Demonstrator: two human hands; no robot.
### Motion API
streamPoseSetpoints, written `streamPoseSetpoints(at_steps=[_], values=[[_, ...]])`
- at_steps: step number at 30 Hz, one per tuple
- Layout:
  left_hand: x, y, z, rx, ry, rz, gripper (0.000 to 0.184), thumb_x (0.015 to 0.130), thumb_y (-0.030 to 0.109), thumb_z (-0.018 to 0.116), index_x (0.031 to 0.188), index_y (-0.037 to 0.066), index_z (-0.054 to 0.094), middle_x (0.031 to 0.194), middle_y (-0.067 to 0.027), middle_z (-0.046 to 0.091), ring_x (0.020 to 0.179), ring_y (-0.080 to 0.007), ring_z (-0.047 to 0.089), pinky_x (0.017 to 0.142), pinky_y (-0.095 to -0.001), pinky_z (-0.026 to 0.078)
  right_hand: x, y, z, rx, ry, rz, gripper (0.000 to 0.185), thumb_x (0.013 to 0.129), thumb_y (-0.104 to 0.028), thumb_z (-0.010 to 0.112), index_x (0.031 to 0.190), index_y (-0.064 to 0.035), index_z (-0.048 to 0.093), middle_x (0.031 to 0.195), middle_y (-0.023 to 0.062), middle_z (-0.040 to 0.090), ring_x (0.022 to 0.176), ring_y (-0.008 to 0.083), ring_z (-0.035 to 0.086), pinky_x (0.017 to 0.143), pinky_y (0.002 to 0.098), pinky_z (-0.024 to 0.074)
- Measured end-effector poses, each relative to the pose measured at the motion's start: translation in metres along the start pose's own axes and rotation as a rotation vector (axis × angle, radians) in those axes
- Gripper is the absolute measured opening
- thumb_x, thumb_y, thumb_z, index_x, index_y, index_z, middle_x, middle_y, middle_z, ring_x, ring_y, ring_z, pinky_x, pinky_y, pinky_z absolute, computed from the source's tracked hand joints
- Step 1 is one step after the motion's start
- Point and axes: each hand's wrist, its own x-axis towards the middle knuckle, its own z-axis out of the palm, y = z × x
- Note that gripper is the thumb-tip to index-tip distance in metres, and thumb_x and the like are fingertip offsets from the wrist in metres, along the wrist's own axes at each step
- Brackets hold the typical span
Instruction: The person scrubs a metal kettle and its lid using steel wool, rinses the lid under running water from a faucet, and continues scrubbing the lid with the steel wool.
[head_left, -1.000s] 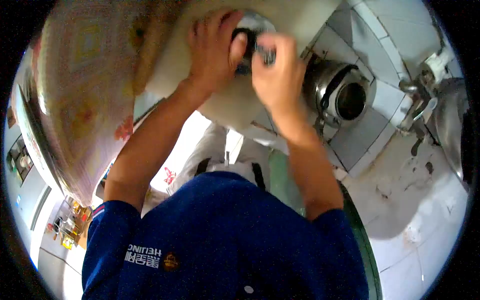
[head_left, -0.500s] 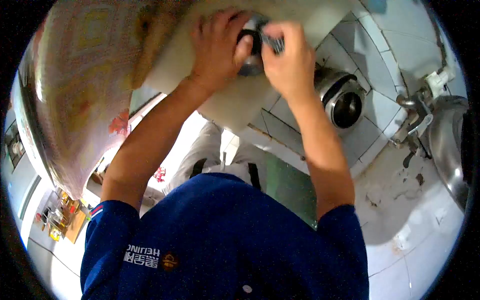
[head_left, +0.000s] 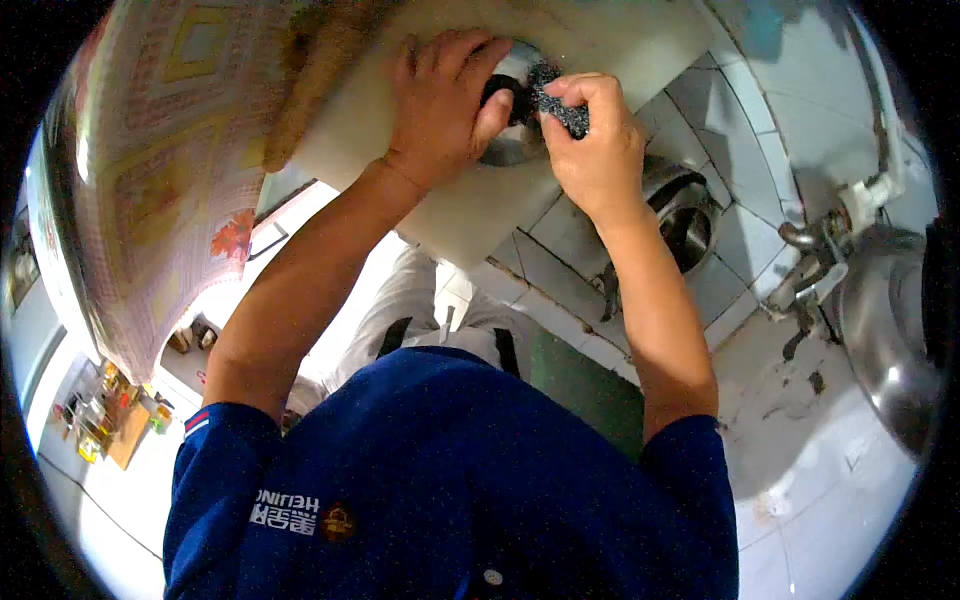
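A round metal lid (head_left: 515, 148) with a black centre rests on a pale board (head_left: 460, 215). My left hand (head_left: 445, 105) lies over its left side, with the thumb against the black centre and the other fingers spread on the metal, gripping it. In my right hand (head_left: 600, 145) is a dark, glittery metal scouring pad (head_left: 570, 115), pinched between thumb and fingers. The pad touches the right side of the lid, close to its black part.
A steel kettle (head_left: 690, 215) stands on the tiles beyond my right forearm. Taps (head_left: 815, 250) and a large metal vessel (head_left: 885, 340) are at the far right. A patterned cloth (head_left: 170, 180) hangs at the left. Bottles and a wooden board (head_left: 130, 435) lie low left.
Both hands, the lid and the pad have shifted slightly right and down in view. More of the pad shows now. The kettle is more hidden behind my right forearm.
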Motion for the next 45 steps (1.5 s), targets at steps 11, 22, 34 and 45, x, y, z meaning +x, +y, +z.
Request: streamPoseSetpoints(at_steps=[11, 22, 34, 45], values=[[-0.007, -0.003, 0.007, -0.027, 0.002, -0.002, 0.045, 0.083, 0.033, 0.056, 0.123, 0.011, 0.053, 0.122, -0.0085, 0.05, 0.116, -0.0291, 0.045, 0.101, -0.0562, 0.025, 0.026, -0.005, 0.009, -0.108, -0.014, -0.082, 0.026, 0.072, -0.001, 0.069, 0.092, -0.0066, 0.055, 0.084, 0.0078, 0.065, 0.08, 0.0273, 0.066, 0.073, 0.037, 0.0513], [0.009, -0.002, -0.012, -0.086, -0.001, 0.103, 0.046, 0.094, 0.032, 0.041, 0.127, 0.001, 0.047, 0.126, -0.0213, 0.044, 0.113, -0.0398, 0.042, 0.096, -0.0526, 0.03, -0.041, -0.041, 0.036, -0.128, 0.191, 0.035, 0.029, 0.067, 0.005, 0.068, 0.085, -0.0046, 0.048, 0.087, 0.0125, 0.064, 0.08, 0.0308, 0.064, 0.071, 0.0372, 0.0506], [-0.001, 0.005, -0.015, -0.057, -0.056, 0.084, 0.045, 0.093, 0.027, 0.041, 0.129, -0.001, 0.046, 0.125, -0.0237, 0.044, 0.112, -0.0415, 0.041, 0.098, -0.0528, 0.029, -0.019, -0.035, 0.036, -0.147, 0.344, 0.216, 0.017, 0.073, 0.0, 0.063, 0.085, -0.0057, 0.053, 0.081, 0.0136, 0.057, 0.08, 0.0365, 0.057, 0.07, 0.0454, 0.0465], [0.006, 0.002, -0.011, -0.114, -0.044, 0.056, 0.045, 0.093, 0.027, 0.041, 0.129, 0.0, 0.047, 0.123, -0.0235, 0.045, 0.11, -0.0419, 0.041, 0.096, -0.0529, 0.03, -0.03, -0.046, 0.042, -0.174, 0.406, 0.297, 0.022, 0.068, 0.001, 0.067, 0.081, -0.0076, 0.052, 0.087, 0.009, 0.065, 0.08, 0.0307, 0.063, 0.069, 0.0388, 0.0505]])
